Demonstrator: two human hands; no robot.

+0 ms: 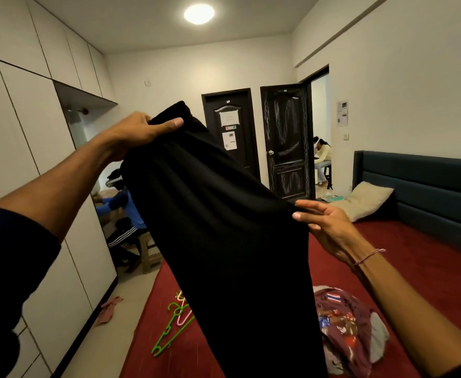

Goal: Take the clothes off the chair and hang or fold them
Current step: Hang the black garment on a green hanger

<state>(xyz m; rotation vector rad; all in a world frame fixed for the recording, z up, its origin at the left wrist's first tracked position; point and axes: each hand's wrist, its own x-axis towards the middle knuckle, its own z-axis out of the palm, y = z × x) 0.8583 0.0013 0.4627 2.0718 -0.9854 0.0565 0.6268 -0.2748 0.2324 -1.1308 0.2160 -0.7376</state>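
I've got the black garment (223,227) held up over the bed (387,255), hands apart: left hand (139,129) gripping the top edge, right hand (322,222) pinching the lower side edge. It looks soft, light and floppy, so I'd hold the hems or corners. No brand visible; door notices too blurred to read.

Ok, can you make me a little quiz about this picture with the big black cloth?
1. True or false: both hands hold the black garment up in the air.
2. What lies on the red bed to the left of the garment? A) shoes B) plastic hangers C) a book
3. Fill in: the right hand pinches the garment's ____ edge.

Key
1. True: the left hand grips the top corner, the right hand the side.
2. B: green and pink plastic hangers.
3. Right.
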